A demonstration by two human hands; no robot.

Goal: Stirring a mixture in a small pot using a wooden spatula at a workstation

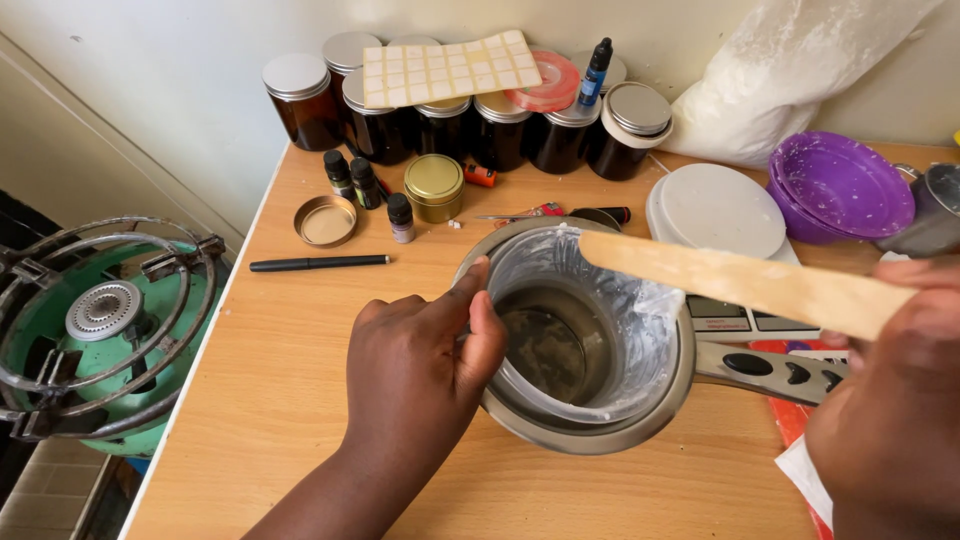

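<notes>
Hands on pitcher, stick.

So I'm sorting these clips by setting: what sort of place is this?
Probably a home workbench for candle or balm making: a row of amber jars along the wall, a steel pot holding a wax-coated container, and a green gas burner beside the table.

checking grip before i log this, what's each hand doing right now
Left hand: closed, pinching the rim of the glass jug inside the metal pot.
Right hand: closed, holding a flat wooden stirring stick.
</notes>
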